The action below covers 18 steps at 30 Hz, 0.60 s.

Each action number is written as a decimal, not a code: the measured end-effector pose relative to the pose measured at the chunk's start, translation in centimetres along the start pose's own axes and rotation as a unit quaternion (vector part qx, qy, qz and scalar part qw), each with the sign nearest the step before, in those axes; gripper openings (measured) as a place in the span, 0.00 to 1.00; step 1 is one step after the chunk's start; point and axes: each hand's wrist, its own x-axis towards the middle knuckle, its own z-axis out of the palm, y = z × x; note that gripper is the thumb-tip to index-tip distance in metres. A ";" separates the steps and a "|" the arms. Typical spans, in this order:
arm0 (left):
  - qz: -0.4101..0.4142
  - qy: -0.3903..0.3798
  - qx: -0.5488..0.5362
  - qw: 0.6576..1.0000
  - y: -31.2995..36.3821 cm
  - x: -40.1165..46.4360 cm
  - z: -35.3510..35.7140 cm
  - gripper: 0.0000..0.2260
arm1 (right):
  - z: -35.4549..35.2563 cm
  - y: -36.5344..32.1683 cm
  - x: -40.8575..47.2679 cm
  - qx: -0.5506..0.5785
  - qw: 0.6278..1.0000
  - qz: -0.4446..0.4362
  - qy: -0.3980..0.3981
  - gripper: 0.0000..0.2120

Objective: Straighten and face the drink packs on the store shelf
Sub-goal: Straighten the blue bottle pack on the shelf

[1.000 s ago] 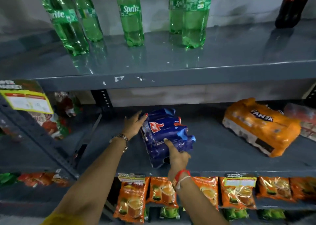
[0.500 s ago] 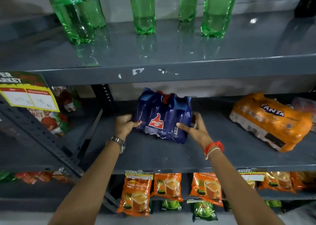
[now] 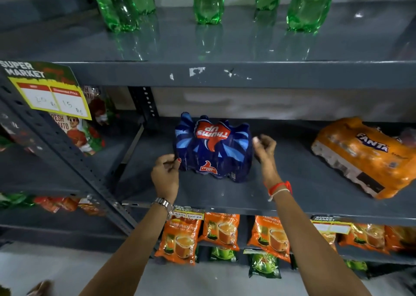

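You face grey metal shelving against a pale wall. On the middle shelf (image 3: 292, 183) the blue Thums Up pack (image 3: 212, 147) stands upright, logo toward you. Your left hand (image 3: 165, 174) is curled, fingertips touching its left edge; your right hand (image 3: 264, 148) is loosely curled just beside it, gripping nothing. The orange Fanta pack (image 3: 367, 156) lies skewed far right.

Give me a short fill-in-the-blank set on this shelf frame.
1. The blue Thums Up pack stands on the ____ shelf.
2. The Fanta pack is coloured ____.
3. The left hand touches the blue pack's ____ side.
4. The bottles on the top shelf are coloured ____.

Missing: middle; orange; left; green
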 end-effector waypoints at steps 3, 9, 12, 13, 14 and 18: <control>-0.016 -0.089 -0.043 0.995 1.4 -1.8 0.5 0.10 | 0.7 -0.1 1.4 -0.006 0.997 0.060 -0.053 0.31; -0.117 -0.237 -0.154 0.952 4.7 -0.7 0.4 0.09 | 1.8 1.2 0.3 -0.033 0.998 0.060 -0.008 0.20; -0.152 -0.311 -0.168 0.923 6.1 1.9 0.8 0.21 | 3.5 3.5 -4.3 -0.059 0.997 -0.010 0.055 0.14; -0.167 -0.344 -0.168 0.909 6.8 2.9 1.0 0.23 | 4.3 4.3 -6.0 -0.079 0.995 -0.029 0.044 0.15; -0.181 -0.374 -0.152 0.897 7.3 4.2 1.2 0.25 | 5.4 5.2 -7.7 -0.084 0.995 -0.040 0.016 0.15; -0.221 -0.430 -0.036 0.875 8.7 9.0 0.7 0.25 | 9.4 6.3 -11.4 -0.085 0.979 -0.081 -0.169 0.22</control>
